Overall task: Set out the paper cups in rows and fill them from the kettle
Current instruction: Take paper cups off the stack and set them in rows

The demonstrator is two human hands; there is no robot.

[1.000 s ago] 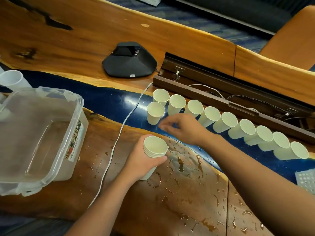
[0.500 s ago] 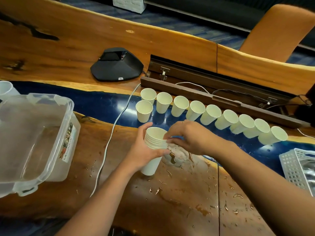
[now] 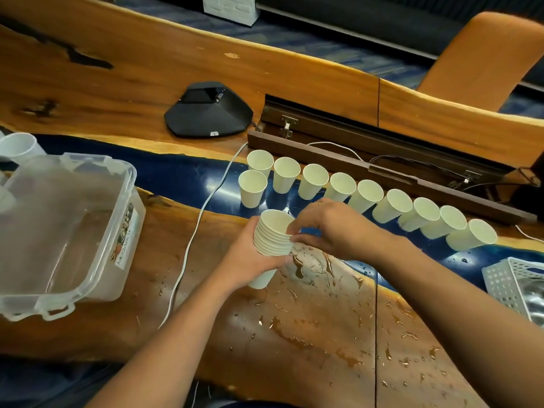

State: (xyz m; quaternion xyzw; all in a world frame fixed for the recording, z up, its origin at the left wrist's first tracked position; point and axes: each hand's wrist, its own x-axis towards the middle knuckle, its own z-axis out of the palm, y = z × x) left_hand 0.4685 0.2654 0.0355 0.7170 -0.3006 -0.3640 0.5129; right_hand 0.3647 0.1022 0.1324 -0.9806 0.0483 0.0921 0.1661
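The paper cups (image 3: 313,181) are cream-white. The table (image 3: 309,334) is reddish-brown wood with a glossy dark blue band. A black speakerphone (image 3: 207,111) sits beside a white perforated basket (image 3: 506,279).

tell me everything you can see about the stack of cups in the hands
The stack of paper cups is off-white, with many nested rims showing at its top and one plain wall below. It is held tilted above the wet wooden table. The left hand grips its side; the right hand pinches its top rim.
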